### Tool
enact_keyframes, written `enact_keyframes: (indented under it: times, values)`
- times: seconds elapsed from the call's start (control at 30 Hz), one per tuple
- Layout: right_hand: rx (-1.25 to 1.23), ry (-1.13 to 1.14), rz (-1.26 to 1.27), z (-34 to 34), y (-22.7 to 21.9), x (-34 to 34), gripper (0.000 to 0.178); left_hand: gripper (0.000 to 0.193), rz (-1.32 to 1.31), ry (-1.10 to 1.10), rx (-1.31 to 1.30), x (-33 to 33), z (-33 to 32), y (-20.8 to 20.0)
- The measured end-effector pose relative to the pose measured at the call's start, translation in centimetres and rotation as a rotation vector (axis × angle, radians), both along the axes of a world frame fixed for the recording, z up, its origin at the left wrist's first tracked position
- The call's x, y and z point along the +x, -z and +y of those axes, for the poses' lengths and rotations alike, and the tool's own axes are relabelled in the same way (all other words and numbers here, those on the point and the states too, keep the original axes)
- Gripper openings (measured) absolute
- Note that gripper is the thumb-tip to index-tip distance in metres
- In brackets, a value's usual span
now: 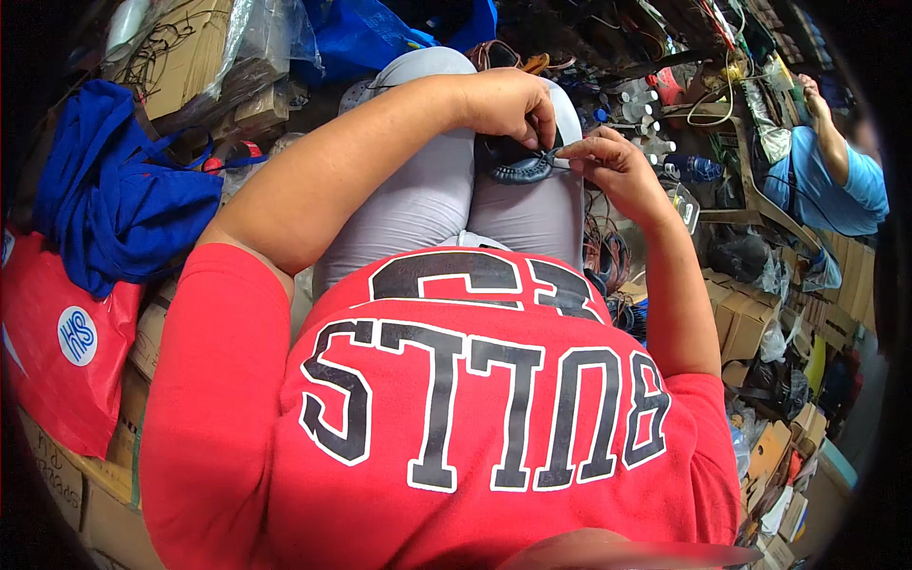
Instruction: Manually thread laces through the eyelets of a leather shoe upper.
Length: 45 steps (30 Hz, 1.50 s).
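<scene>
A small dark leather piece with a row of stitches along its curved edge, like a shoe upper [521,171], rests on my thigh in grey trousers [427,171]. My left hand [513,106] reaches over from above, its fingertips pinched at the far right end of the piece. From the right, my right hand [616,169] meets it there with thumb and forefinger pressed together. Something thin and pale shows at the right fingertips, too small to name. Both hands nearly touch over the leather.
Blue cloth [123,190] and a red bag [66,332] lie at my left, near cardboard [185,57]. Several plastic bottles [641,109] stand beyond my right hand. Another person in a blue shirt [826,180] is at the far right. Boxes [741,318] and clutter fill the right side.
</scene>
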State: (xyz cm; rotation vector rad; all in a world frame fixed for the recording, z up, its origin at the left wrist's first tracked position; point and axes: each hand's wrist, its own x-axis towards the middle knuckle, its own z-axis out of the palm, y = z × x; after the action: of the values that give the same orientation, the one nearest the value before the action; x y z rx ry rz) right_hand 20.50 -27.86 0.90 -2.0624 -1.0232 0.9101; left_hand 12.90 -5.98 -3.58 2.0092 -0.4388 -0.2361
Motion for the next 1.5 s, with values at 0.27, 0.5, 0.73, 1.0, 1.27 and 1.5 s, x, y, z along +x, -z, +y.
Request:
enact_keyframes:
  times: [0.27,0.5,0.73,1.0,1.27,1.5]
  values:
    - [-0.033,-0.016,0.083,-0.5,0.2,0.8,0.016,0.021,-0.037,-0.047,0.077,0.0,-1.2,-1.1]
    - [0.030,0.081,-0.171,0.3,0.1,-2.1,0.016,0.021,-0.219,-0.247,0.093,-0.6,-0.5,-0.8]
    - [0.103,0.094,-0.185,-0.9,0.3,-3.6,0.023,0.029,-0.163,-0.435,0.049,-4.5,3.2,-2.3]
    - [0.090,-0.012,-0.626,-1.5,1.3,-5.8,0.039,0.037,-0.357,-0.570,0.245,-7.4,1.1,-1.8]
    - [0.087,-0.033,-0.657,-1.9,1.4,-5.8,0.039,0.034,-0.322,-0.555,0.074,-8.8,-0.7,-2.5]
    - [0.071,-0.038,-0.664,-2.0,1.4,-5.9,0.039,0.009,-0.422,-0.572,0.355,-9.1,-1.3,-2.3]
